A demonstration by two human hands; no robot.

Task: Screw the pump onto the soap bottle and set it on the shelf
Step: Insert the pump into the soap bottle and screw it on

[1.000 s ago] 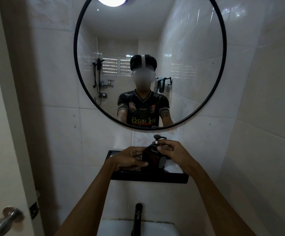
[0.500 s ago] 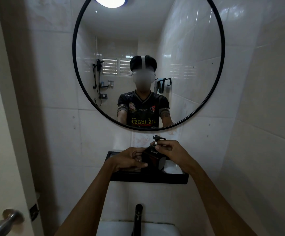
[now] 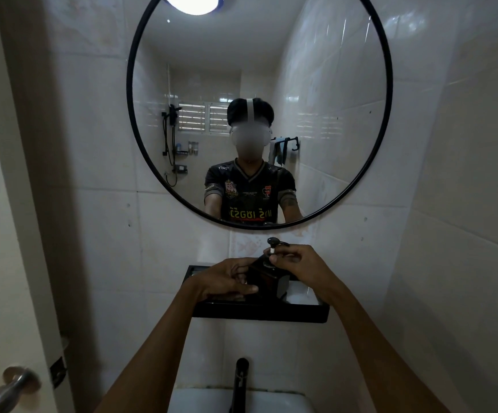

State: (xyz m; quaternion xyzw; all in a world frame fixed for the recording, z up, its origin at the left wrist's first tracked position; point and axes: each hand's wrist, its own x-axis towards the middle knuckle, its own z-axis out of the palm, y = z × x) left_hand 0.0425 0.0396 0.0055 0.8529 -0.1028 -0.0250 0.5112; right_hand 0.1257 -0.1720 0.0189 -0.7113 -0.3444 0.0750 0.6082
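Bottom centre of frame: black tap (image 3: 240, 383) rising from a white basin (image 3: 212, 402); door handle (image 3: 9, 389) at lower left.

Mid-frame, both forearms reach up to the black wall shelf (image 3: 301, 314).

Left hand (image 3: 226, 280): wrapped around the left side of the dark, square soap bottle (image 3: 271, 278), thumb laid across its front face, bracing it. Whether the bottle base rests on the shelf or is held just above it cannot be told; fingers hide the base.

Right hand (image 3: 301, 262): fingertips pinched on the collar at the bottle neck. Pump (image 3: 273, 244) stands up above the collar, a pale stem showing beneath its head, spout pointing right.

Behind, centre to top: round black-framed mirror (image 3: 384, 144) on the tiled wall, showing the person's reflection.

Judgement: threading step appears in progress; seating of the collar not visible.

Risks:
- Cross-threading, if the collar is turned while the pump sits tilted.
- Bottle twisting in the left hand if its hold is looser than the turning force.
- Bottle knocked off the shelf's front lip into the basin on release.
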